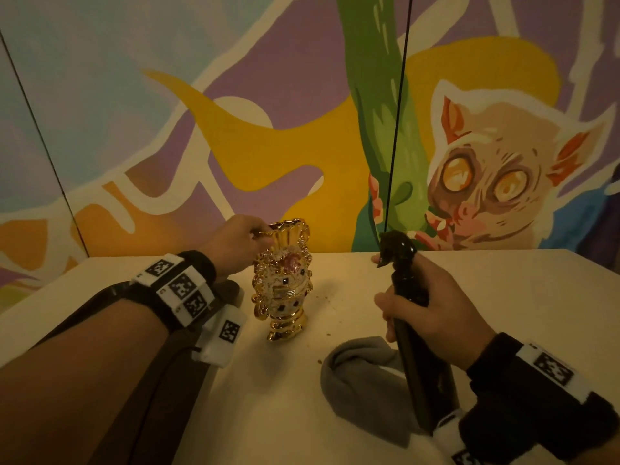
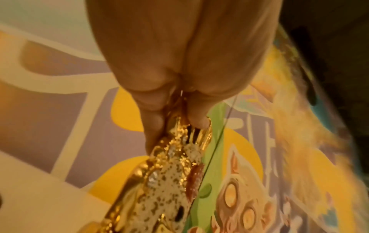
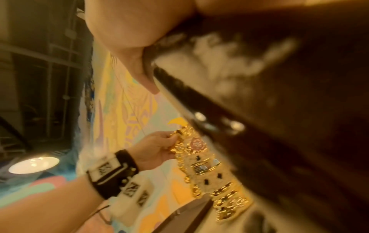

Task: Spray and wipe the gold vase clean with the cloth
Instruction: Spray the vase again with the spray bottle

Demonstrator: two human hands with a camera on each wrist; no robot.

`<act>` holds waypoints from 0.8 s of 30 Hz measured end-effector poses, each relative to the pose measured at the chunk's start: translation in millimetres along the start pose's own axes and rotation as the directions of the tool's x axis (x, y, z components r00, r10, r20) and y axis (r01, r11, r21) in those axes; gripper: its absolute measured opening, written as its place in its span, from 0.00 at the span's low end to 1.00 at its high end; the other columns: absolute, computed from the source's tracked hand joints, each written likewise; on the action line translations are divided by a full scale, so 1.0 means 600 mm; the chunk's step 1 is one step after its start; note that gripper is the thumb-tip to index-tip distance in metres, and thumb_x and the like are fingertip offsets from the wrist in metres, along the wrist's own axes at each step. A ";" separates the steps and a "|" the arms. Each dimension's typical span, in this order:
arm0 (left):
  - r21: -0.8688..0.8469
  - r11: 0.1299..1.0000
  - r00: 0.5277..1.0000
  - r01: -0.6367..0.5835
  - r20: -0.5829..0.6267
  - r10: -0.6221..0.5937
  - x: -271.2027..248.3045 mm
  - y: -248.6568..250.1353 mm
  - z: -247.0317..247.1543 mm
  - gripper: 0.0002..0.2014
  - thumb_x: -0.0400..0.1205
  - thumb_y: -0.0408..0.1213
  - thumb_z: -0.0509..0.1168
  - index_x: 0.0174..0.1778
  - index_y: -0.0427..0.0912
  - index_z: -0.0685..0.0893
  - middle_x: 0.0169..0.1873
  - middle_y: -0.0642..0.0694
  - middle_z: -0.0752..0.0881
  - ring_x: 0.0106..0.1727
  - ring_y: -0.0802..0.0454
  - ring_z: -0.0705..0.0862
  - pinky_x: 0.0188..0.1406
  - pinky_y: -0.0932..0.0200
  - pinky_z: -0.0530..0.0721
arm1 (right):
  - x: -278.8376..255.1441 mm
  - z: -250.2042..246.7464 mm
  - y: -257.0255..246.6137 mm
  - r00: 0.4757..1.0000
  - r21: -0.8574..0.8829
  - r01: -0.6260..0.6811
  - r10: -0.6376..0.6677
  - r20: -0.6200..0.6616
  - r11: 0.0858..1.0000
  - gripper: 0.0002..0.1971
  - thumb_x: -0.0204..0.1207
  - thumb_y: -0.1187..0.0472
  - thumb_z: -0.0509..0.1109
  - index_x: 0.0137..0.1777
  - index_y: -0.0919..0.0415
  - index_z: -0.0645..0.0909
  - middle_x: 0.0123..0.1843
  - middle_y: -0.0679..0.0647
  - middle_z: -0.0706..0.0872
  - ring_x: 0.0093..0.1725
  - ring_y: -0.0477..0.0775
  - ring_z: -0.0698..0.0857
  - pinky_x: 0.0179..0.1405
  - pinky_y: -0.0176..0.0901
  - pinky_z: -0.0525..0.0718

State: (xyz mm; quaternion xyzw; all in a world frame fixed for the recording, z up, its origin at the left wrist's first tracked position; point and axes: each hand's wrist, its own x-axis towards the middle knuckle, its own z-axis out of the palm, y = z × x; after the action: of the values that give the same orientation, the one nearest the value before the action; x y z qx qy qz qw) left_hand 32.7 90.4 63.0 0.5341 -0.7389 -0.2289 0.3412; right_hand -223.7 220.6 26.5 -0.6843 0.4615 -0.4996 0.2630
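Note:
An ornate gold vase (image 1: pixel 285 283) with white speckled panels and a pink flower stands upright on the white table (image 1: pixel 503 297). My left hand (image 1: pixel 241 243) pinches its flared rim from the left; the left wrist view shows my fingers (image 2: pixel 153 126) on the vase's gold edge (image 2: pixel 179 151). My right hand (image 1: pixel 422 307) grips a black spray bottle (image 1: pixel 409 317) to the right of the vase, nozzle (image 1: pixel 385 253) pointing left toward it. A grey cloth (image 1: pixel 362 374) lies crumpled on the table under the bottle. In the right wrist view the bottle (image 3: pixel 279 110) fills the right side, the vase (image 3: pixel 201 164) beyond it.
A painted mural wall (image 1: pixel 235 129) rises right behind the table's far edge. A thin black cord (image 1: pixel 397 112) hangs down near the bottle's nozzle. Small crumbs (image 1: pixel 327 297) dot the table beside the vase.

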 end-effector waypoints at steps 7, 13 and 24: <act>-0.479 0.836 0.964 0.267 0.120 -0.239 -0.001 -0.049 -0.021 0.07 0.84 0.29 0.59 0.53 0.30 0.80 0.44 0.39 0.80 0.47 0.43 0.78 0.50 0.45 0.82 | 0.002 0.041 -0.033 0.985 0.199 -0.061 0.027 0.170 0.978 0.21 0.65 0.59 0.71 0.60 0.48 0.78 0.30 0.56 0.84 0.27 0.63 0.86 0.34 0.48 0.88; -0.618 0.730 0.955 0.291 0.146 -0.257 -0.011 -0.066 -0.019 0.10 0.84 0.28 0.58 0.58 0.28 0.80 0.46 0.37 0.80 0.49 0.42 0.78 0.66 0.36 0.76 | 0.023 0.078 -0.042 0.982 0.207 -0.054 0.014 0.188 0.977 0.20 0.66 0.59 0.71 0.59 0.53 0.77 0.31 0.59 0.84 0.26 0.65 0.85 0.33 0.61 0.89; -0.660 0.709 0.969 0.248 0.160 -0.191 -0.016 -0.047 -0.025 0.08 0.85 0.26 0.55 0.52 0.30 0.78 0.39 0.40 0.81 0.41 0.47 0.81 0.41 0.51 0.84 | 0.075 0.120 -0.035 0.980 0.208 -0.146 0.113 0.166 0.967 0.22 0.62 0.56 0.72 0.58 0.57 0.76 0.32 0.61 0.83 0.26 0.65 0.83 0.34 0.64 0.86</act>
State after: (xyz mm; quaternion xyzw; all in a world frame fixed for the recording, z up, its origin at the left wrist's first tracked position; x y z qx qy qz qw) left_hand 63.5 90.8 50.5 0.4484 -0.5497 -0.5408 0.4520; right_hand -145.6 182.4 37.5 -0.6556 0.4258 -0.4753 0.4036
